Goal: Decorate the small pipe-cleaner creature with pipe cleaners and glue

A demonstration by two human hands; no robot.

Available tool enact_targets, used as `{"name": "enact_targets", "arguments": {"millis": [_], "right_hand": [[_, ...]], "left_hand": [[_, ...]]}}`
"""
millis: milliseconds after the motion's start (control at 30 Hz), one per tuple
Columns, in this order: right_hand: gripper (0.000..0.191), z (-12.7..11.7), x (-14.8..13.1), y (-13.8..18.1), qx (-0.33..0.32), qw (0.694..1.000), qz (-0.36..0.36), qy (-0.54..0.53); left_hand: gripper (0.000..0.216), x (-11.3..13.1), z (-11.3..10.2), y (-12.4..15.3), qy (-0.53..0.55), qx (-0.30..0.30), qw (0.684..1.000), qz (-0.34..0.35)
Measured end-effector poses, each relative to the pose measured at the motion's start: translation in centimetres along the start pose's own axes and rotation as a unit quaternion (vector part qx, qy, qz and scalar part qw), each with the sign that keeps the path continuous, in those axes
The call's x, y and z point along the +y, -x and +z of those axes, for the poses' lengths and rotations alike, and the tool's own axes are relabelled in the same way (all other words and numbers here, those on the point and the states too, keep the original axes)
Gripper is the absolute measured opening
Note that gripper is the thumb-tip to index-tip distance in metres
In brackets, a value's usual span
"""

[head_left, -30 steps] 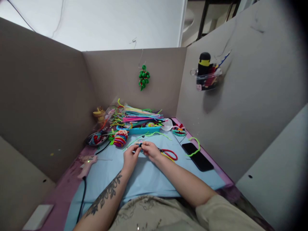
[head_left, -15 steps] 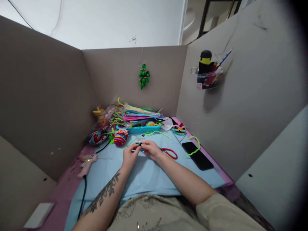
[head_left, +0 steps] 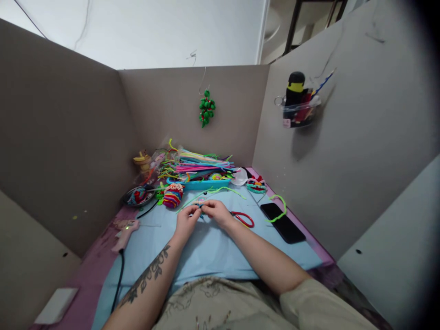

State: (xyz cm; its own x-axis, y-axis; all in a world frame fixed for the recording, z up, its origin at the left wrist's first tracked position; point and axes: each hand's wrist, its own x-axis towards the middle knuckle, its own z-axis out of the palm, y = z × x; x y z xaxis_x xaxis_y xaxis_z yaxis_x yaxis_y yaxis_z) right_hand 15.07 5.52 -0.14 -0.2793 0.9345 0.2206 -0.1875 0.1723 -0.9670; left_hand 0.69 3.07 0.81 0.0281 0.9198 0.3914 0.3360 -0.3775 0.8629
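Note:
My left hand (head_left: 186, 221) and my right hand (head_left: 217, 212) meet above the blue sheet (head_left: 220, 254), fingertips pinched together. Between them is a small blue-teal fuzzy piece (head_left: 202, 217), apparently bent pipe cleaner; the fingers hide most of it. Just beyond the fingertips lies a small pale, multicoloured bit (head_left: 200, 200), partly covered. Red-handled scissors or pliers (head_left: 244, 219) rest beside my right hand, their working end hidden behind it. A striped, fuzzy multicoloured bundle (head_left: 173, 196) stands to the left of my left hand.
A blue tray (head_left: 206, 184) heaped with pipe cleaners (head_left: 202, 165) is at the back. Left are a pink glue gun (head_left: 125, 236) with its cable and a dark bowl (head_left: 138, 197). A phone (head_left: 283, 223) under a green pipe cleaner (head_left: 280, 200) lies right. Grey panels (head_left: 192, 96) enclose the table.
The fingertips have shifted slightly around the blue-teal piece, and a small end of it now shows below them. Both hands stay in nearly the same place.

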Motion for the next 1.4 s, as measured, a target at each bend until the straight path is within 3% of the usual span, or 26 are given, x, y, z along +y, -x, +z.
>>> {"name": "enact_targets", "arguments": {"millis": [367, 867, 1133, 1400], "right_hand": [[0.023, -0.2, 0.1, -0.4, 0.054, 0.998, -0.002, 0.016], [0.022, 0.8, 0.4, -0.4, 0.097, 0.990, -0.012, -0.105], [0.022, 1.2, -0.2, -0.1, 0.073, 0.978, 0.050, -0.188], [0.024, 1.2, -0.8, 0.3, 0.045, 0.961, 0.114, -0.248]], "left_hand": [[0.026, 0.1, 0.0, 0.0, 0.002, -0.012, 1.000, -0.009], [0.029, 0.1, 0.6, 0.1, 0.025, -0.002, 0.998, -0.050], [0.019, 0.4, 0.6, 0.4, -0.053, 0.046, 0.996, 0.062], [0.017, 0.1, 0.6, 0.7, -0.084, 0.071, 0.989, 0.103]]}}
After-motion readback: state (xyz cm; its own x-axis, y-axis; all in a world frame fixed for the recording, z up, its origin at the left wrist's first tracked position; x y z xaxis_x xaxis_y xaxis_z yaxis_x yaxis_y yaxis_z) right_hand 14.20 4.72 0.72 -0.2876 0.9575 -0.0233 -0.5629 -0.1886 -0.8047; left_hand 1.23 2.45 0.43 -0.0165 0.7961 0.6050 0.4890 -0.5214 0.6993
